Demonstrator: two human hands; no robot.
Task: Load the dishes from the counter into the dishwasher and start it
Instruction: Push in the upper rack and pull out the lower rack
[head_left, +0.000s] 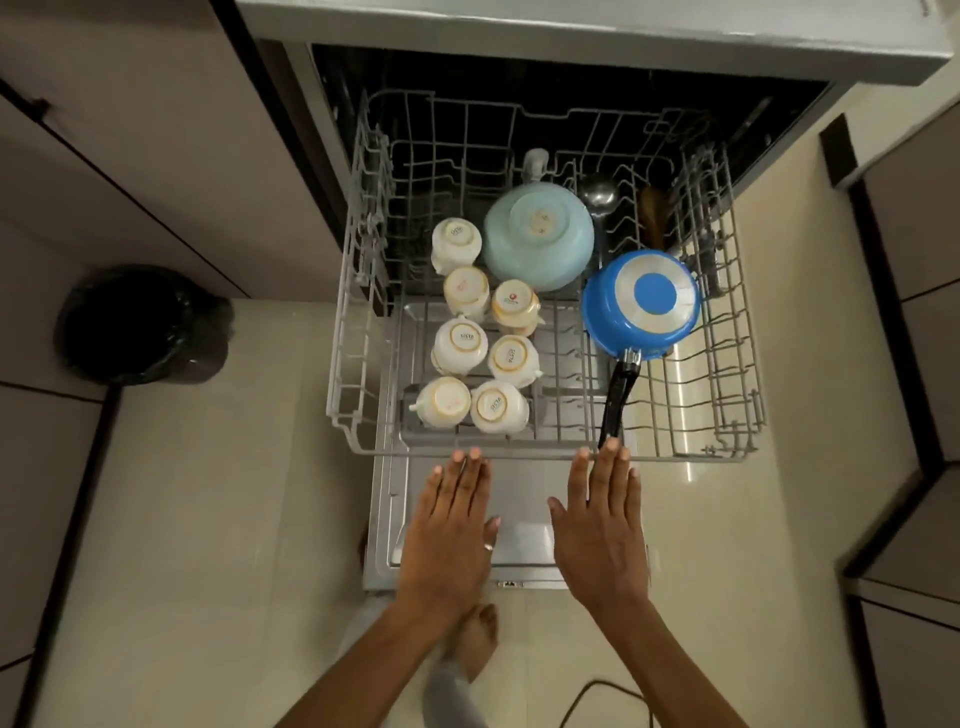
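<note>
Pale floor (208, 519); rack (347, 332) of upturned cups (460, 345) (blue saucepan (641, 304) beside)

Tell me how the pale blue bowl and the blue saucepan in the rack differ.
The pale blue bowl is one soft colour; the blue saucepan is bright blue with a silvery base. The saucepan has a black handle; the bowl has none. The bowl sits further back than the saucepan. Both lie upside down in the rack.

Both flat hands, left hand (451, 525) and right hand (602, 525), reach the front edge of the rack (358, 447), holding upturned cups (460, 347) and a blue pan (641, 304).
</note>
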